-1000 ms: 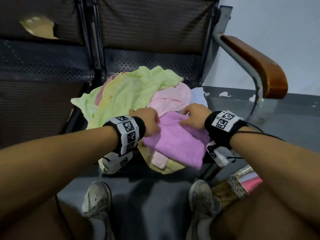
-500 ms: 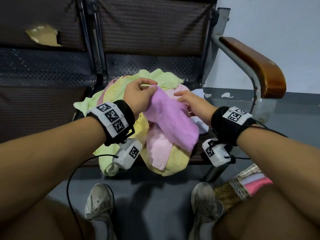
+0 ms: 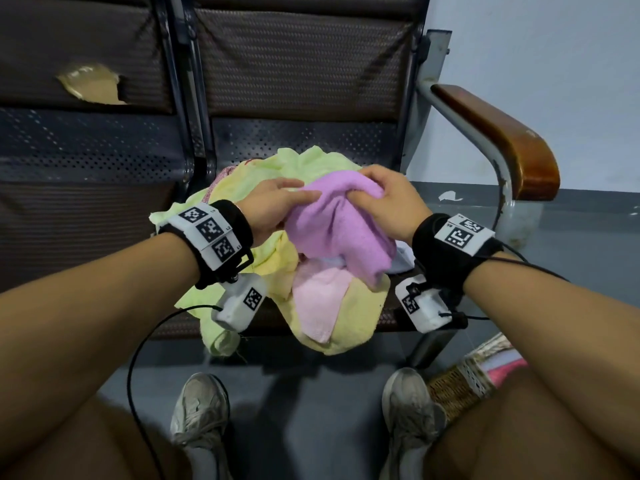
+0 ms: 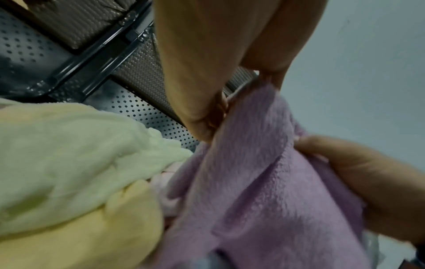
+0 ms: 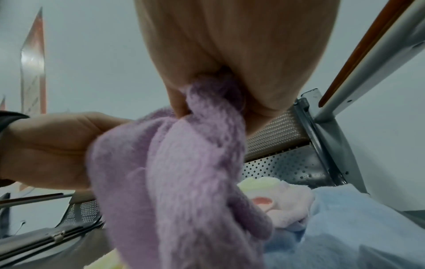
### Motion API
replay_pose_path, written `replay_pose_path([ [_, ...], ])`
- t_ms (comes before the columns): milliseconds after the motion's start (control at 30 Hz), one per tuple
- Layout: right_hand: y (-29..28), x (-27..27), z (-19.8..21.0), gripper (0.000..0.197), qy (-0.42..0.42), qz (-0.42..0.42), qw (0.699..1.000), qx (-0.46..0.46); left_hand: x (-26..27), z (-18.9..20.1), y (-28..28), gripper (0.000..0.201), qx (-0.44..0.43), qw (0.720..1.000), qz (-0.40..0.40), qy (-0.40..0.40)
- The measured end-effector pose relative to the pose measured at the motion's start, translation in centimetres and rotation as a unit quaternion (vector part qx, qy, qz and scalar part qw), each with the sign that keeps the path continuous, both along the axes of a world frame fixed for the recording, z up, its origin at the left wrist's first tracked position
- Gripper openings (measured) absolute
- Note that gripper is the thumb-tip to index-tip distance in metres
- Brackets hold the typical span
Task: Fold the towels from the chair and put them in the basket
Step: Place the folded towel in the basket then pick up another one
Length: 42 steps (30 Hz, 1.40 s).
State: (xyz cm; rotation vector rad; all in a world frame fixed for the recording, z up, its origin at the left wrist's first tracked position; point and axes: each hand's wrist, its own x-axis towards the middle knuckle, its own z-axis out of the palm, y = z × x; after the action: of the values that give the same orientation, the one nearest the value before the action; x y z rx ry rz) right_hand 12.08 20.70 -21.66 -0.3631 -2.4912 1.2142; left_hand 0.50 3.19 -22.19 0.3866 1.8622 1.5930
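Note:
A purple towel (image 3: 339,230) hangs bunched above the towel pile on the chair seat (image 3: 391,317). My left hand (image 3: 298,199) pinches its upper left edge, seen close in the left wrist view on the purple towel (image 4: 264,191). My right hand (image 3: 360,195) grips the top of the towel in a bunch; the right wrist view shows the purple towel (image 5: 184,182) squeezed between its fingers (image 5: 177,102). Below lie a green towel (image 3: 311,164), a yellow towel (image 3: 346,327), a pink towel (image 3: 318,296) and a light blue towel (image 5: 356,227). The woven basket (image 3: 460,382) stands on the floor at lower right, partly hidden by my right leg.
The chair has a brown wooden armrest (image 3: 502,140) on the right and a perforated metal backrest (image 3: 304,136). A second seat (image 3: 86,209) adjoins on the left. My shoes (image 3: 201,407) stand on the grey floor in front of the chair.
The purple towel has been lifted off the pile. My right hand, open beside it half a second ago, now grips its top, and both hands have come close together.

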Motion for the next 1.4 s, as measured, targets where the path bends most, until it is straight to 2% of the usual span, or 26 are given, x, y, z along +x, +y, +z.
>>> replay_pose_path([
  [67, 0.2, 0.2, 0.2, 0.021, 0.006, -0.025, 0.999, -0.019, -0.1, 0.9, 0.1, 0.04, 0.08, 0.996, 0.039, -0.009],
  [133, 0.0, 0.1, 0.5, 0.018, -0.003, -0.039, 0.997, -0.063, -0.3, 1.9, 0.2, 0.026, 0.137, 0.987, 0.081, 0.009],
  [233, -1.0, 0.3, 0.5, 0.039, -0.062, -0.007, 0.961, -0.268, -0.7, 2.6, 0.2, 0.016, 0.15, 0.981, 0.115, 0.033],
  [267, -1.5, 0.5, 0.2, 0.044, -0.088, 0.023, 0.951, -0.295, -0.9, 2.5, 0.1, 0.018, 0.136, 0.983, 0.121, 0.037],
  [367, -2.8, 0.6, -1.4, 0.048, -0.157, 0.08, 0.942, -0.285, -1.4, 1.5, -0.5, 0.027, 0.072, 0.987, 0.138, 0.045],
  [433, -3.5, 0.1, -2.2, 0.042, -0.179, 0.037, 0.942, -0.28, -1.6, 1.1, -1.0, 0.033, 0.042, 0.989, 0.138, 0.043],
  [500, -3.8, -0.5, -2.6, 0.035, -0.223, -0.001, 0.944, -0.242, -1.6, 1.4, -1.5, 0.034, 0.053, 0.99, 0.125, 0.029],
  [567, -3.5, -0.8, -2.7, 0.059, -0.283, -0.029, 0.925, -0.251, -1.6, 2.0, -1.8, 0.033, 0.096, 0.989, 0.11, 0.006],
  [633, -3.3, -0.9, -2.7, 0.084, -0.322, -0.032, 0.895, -0.306, -1.5, 2.5, -1.8, 0.031, 0.141, 0.986, 0.092, -0.017],
  [667, -3.3, -1.0, -2.8, 0.083, -0.312, -0.02, 0.891, -0.328, -1.5, 2.7, -1.8, 0.032, 0.154, 0.984, 0.083, -0.024],
  [767, -3.6, -1.5, -3.1, 0.045, -0.204, -0.009, 0.92, -0.333, -1.4, 2.6, -2.0, 0.036, 0.149, 0.985, 0.086, -0.019],
  [900, -2.9, -2.1, -2.2, 0.031, -0.064, -0.079, 0.947, -0.304, -2.0, 2.0, -2.5, 0.041, 0.109, 0.986, 0.122, 0.013],
  [1000, -1.9, -2.2, -1.6, 0.026, 0.006, -0.13, 0.934, -0.334, -2.5, 2.0, -2.8, 0.04, 0.088, 0.988, 0.124, 0.033],
  [1067, -1.7, -2.1, -1.4, 0.029, 0.031, -0.146, 0.906, -0.397, -2.5, 2.0, -2.7, 0.039, 0.085, 0.99, 0.108, 0.038],
  [1167, -1.9, -2.1, -0.8, 0.02, 0.038, -0.13, 0.872, -0.47, -2.3, 1.7, -2.6, 0.037, 0.075, 0.992, 0.087, 0.052],
  [1267, -2.0, -1.8, -0.8, 0.014, -0.037, -0.055, 0.892, -0.446, -2.1, 1.5, -2.4, 0.035, 0.064, 0.992, 0.087, 0.067],
  [1333, -2.1, -1.4, -1.2, 0.028, -0.112, -0.04, 0.901, -0.417, -2.0, 1.3, -2.2, 0.035, 0.067, 0.991, 0.095, 0.065],
  [1400, -2.0, -1.2, -1.6, 0.035, -0.143, -0.054, 0.907, -0.393, -1.8, 1.0, -2.0, 0.037, 0.069, 0.991, 0.096, 0.054],
])
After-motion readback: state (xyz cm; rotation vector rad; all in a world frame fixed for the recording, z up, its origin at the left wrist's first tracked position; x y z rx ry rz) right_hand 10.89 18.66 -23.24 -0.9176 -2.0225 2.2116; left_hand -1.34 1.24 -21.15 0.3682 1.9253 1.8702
